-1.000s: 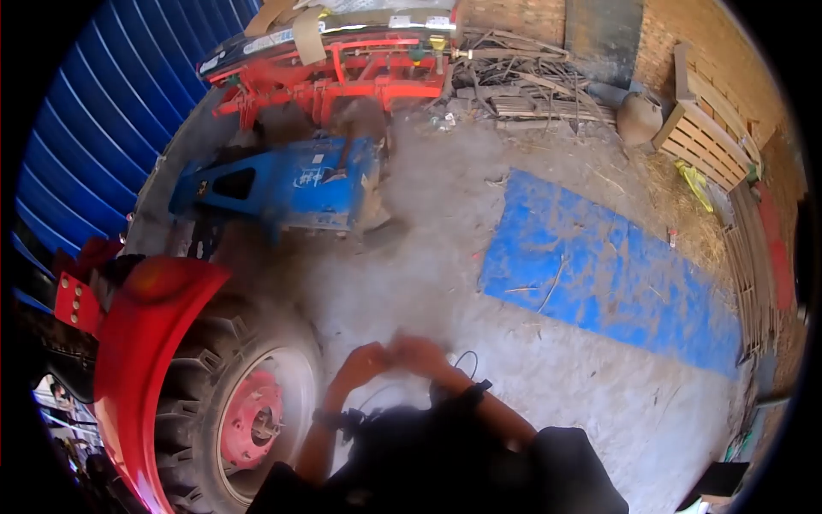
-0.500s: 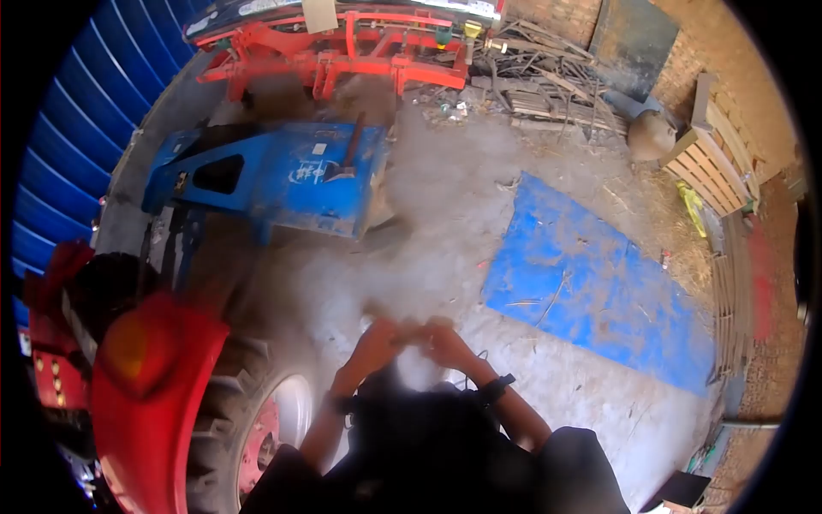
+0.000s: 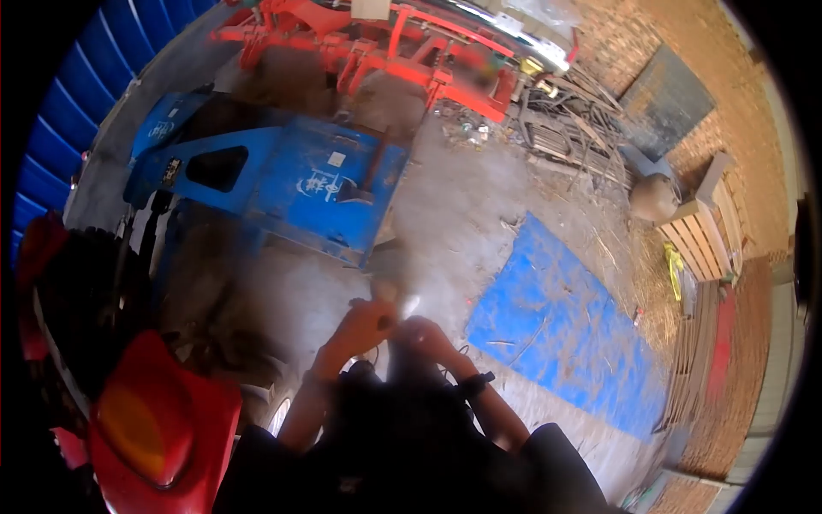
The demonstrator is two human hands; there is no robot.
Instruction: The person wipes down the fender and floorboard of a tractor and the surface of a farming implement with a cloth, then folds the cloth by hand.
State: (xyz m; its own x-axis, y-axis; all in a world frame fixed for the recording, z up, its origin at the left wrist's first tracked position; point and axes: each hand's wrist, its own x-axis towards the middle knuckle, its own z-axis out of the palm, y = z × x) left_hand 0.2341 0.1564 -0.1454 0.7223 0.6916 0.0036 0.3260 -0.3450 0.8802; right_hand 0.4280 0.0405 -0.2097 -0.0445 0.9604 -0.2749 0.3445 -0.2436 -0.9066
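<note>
My left hand (image 3: 363, 327) is in front of my body, its fingers curled inward near my chest. My right hand (image 3: 425, 339) is close beside it, also with bent fingers. Blur and dark clothing hide whatever lies between the fingers, so I cannot make out what they hold. A dark band (image 3: 476, 385) circles my right wrist. Thin dark cable-like loops show near both hands.
A red fender with an orange lamp (image 3: 141, 420) stands close at left. Beyond it lies a blue metal machine (image 3: 321, 193). A red implement frame (image 3: 402, 64) is at the back. A blue sheet (image 3: 565, 330) and a wooden crate (image 3: 698, 240) are on the right.
My view has turned and shifted, so the blue machine and red frame sit further right. My left hand has risen slightly; both hands are still close together.
</note>
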